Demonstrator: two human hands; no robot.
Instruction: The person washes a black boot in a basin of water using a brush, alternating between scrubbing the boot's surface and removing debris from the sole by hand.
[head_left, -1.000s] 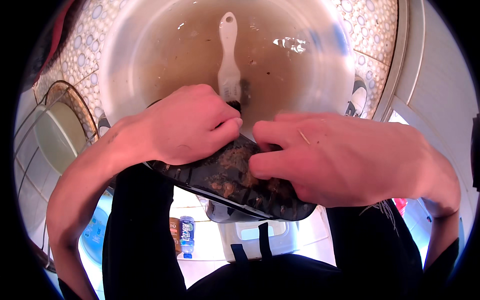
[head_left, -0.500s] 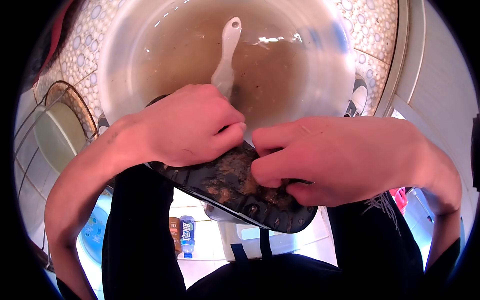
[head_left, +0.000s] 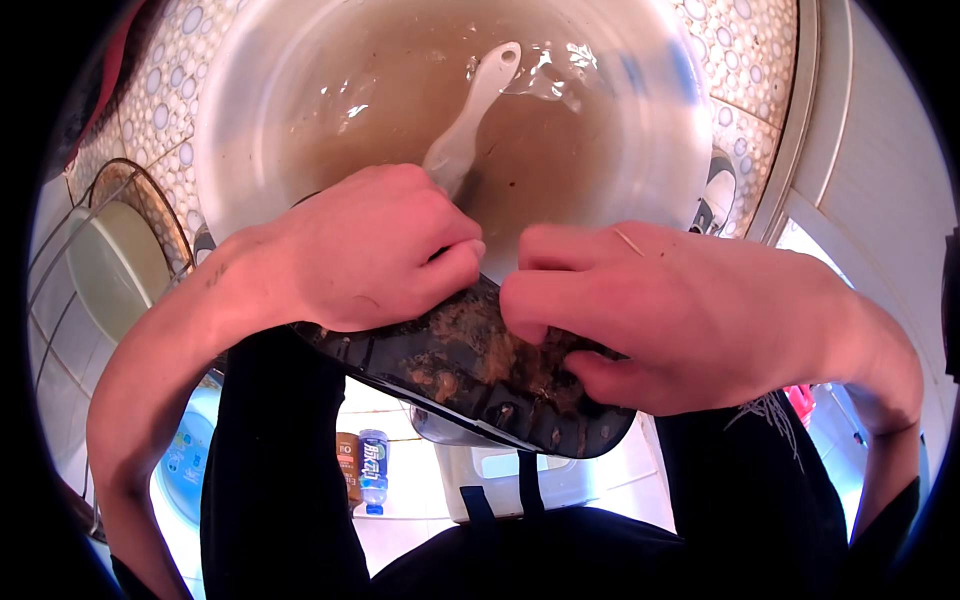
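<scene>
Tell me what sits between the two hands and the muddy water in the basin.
In the head view, the black shoe sole, caked with brown mud, lies under the left hand and right hand, over the basin. A white brush lies in the water beyond.

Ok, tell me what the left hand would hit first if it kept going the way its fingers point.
The left hand points right across the muddy black shoe sole. It would first meet the right hand, whose fingertips sit just across a narrow gap. Depth looks about level.
</scene>
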